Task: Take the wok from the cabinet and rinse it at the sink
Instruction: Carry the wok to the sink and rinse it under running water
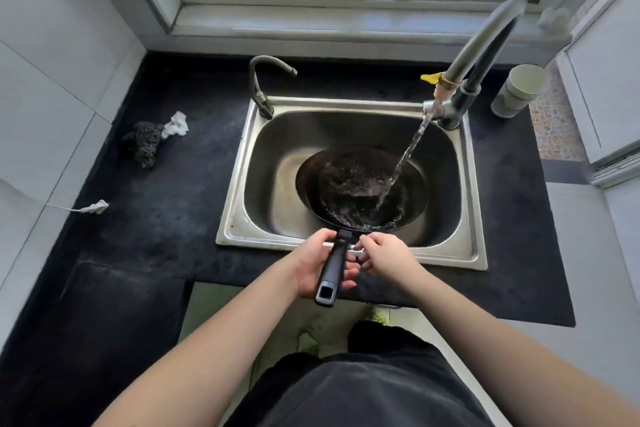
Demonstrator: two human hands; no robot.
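- The wok (360, 191) sits in the steel sink (239, 184), water from the tall faucet (481, 45) splashing inside.
- Left hand (320, 267) clamps the wok's handle (332, 270).
- Right hand (384, 253) pinches beside the handle base; what it grips, I cannot tell.
- Scouring pad (143, 144) and grey cup (517, 90) stand well apart on the counter.

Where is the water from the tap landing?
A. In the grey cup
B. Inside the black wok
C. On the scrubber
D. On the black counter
B. The stream of water runs from the tall faucet down into the black wok, which sits in the steel sink, and splashes there while the left hand holds the wok handle.
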